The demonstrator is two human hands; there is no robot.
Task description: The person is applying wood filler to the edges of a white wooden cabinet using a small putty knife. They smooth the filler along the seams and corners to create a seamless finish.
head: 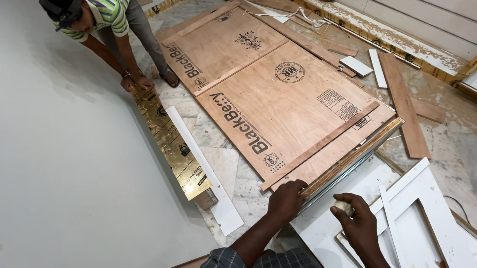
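My left hand (pixel 285 199) grips the near corner edge of a large plywood panel (pixel 281 108) that lies flat on the floor with strips of wood along its sides. My right hand (pixel 356 221) is closed around a small pale roundish object (pixel 343 207), hovering over a white board (pixel 335 239) just below the panel's near edge. A thin metal strip (pixel 348 165) runs along that edge of the panel.
A person in a striped shirt (pixel 101 15) bends at the far left, both hands on a gold foil-faced board (pixel 172 144). A big white sheet (pixel 56 163) covers the left. White strips (pixel 201 164), a white frame (pixel 417 205) and wood planks (pixel 404 105) lie around.
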